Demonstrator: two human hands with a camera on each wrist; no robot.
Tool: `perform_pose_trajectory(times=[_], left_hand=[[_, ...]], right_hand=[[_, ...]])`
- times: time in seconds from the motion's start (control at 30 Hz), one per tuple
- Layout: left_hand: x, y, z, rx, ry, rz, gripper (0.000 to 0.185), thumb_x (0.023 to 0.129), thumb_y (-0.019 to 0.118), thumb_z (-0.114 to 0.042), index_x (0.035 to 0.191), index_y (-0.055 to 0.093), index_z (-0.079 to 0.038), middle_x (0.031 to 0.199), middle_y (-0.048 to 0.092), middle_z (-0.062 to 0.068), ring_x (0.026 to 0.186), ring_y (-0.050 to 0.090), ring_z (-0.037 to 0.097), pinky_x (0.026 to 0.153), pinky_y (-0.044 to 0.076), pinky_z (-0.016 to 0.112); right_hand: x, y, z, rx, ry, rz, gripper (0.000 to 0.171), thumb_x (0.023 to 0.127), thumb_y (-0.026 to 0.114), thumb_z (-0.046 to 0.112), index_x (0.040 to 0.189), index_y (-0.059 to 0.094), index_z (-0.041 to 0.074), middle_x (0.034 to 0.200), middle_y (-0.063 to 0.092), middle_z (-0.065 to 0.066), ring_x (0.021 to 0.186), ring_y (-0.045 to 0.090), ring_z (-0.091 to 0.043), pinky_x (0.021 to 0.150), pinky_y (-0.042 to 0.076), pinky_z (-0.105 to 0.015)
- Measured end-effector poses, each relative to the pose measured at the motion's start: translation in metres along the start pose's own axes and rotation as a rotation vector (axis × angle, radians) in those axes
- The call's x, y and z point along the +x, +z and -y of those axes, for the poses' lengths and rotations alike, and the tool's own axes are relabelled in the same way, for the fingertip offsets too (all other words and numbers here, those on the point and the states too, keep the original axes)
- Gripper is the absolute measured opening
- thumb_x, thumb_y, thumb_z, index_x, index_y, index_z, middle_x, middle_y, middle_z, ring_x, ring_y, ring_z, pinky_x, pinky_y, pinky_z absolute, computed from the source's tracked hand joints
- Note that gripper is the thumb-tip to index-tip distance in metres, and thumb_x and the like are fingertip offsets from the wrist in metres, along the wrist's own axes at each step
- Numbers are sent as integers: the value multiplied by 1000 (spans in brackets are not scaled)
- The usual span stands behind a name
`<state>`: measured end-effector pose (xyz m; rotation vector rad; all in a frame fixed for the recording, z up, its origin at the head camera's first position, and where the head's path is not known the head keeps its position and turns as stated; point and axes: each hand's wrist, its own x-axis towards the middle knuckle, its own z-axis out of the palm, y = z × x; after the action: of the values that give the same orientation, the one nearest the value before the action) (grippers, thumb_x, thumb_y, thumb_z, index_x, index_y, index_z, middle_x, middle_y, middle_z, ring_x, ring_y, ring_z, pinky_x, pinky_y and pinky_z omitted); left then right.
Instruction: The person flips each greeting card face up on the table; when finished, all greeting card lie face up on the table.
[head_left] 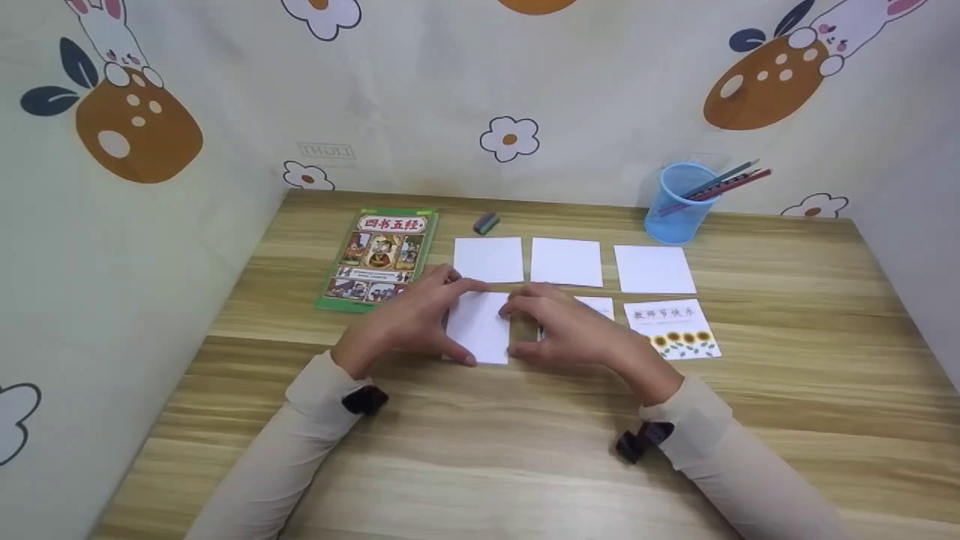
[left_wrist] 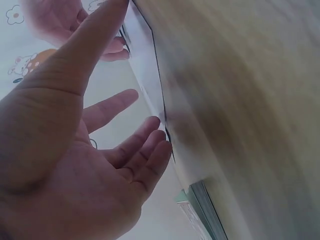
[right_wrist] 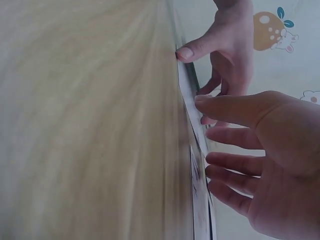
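A blank white square card (head_left: 480,330) lies flat on the wooden table between the two hands. My left hand (head_left: 416,319) rests on its left side, thumb at the near edge and fingertips by the far corner. In the left wrist view, the fingers of this hand are loosely spread along the card. From the right, my right hand (head_left: 574,330) has its fingertips right at the card's right edge, and its fingers look relaxed in the right wrist view. Partly hidden beneath the right hand is another card (head_left: 596,304). Beside it lies a card with sunflowers and Chinese characters (head_left: 671,330).
Behind the hands, three blank white cards (head_left: 566,262) form a row. A green illustrated book (head_left: 379,259) lies at left. A small dark-and-green block (head_left: 486,223) sits at the back. A blue cup (head_left: 675,221) with several pencils (head_left: 720,187) stands back right, near the patterned wall.
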<state>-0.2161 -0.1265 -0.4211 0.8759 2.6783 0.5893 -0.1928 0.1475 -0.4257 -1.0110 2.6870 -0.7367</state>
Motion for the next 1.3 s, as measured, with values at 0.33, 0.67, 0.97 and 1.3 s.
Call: perform_pose_trajectory(times=[0.33,0.67,0.97,1.3], left_hand=[[1,0,-2,-35,-66,4,109,66,103,-53,159,51,-33,137,46,8,128,44,27,102,53,45],[13,-3,-8,-257,107,-208,59,91,90,-35,144,67,-23,136,63,7,118,63,20,101,60,37],[17,-3,-9,-473,214,-321,28,107,57,-3,126,75,-12,126,75,10,116,73,25,100,63,37],[21,1,-9,-258,117,-430,26,97,78,-10,123,78,-14,124,74,6,111,69,20,97,61,35]], right_hand=[[0,5,1,6,-8,-11,47,96,83,33,134,72,10,145,64,-9,145,54,-27,125,44,-47],[-2,5,1,58,17,-9,64,93,81,58,140,67,17,148,65,-4,143,57,-22,122,47,-46],[-1,5,1,130,65,-48,73,93,77,66,145,64,16,140,71,-2,128,67,-19,109,56,-44],[4,0,2,320,30,-124,51,105,66,9,154,55,11,134,73,-15,106,77,-20,86,66,-33]])
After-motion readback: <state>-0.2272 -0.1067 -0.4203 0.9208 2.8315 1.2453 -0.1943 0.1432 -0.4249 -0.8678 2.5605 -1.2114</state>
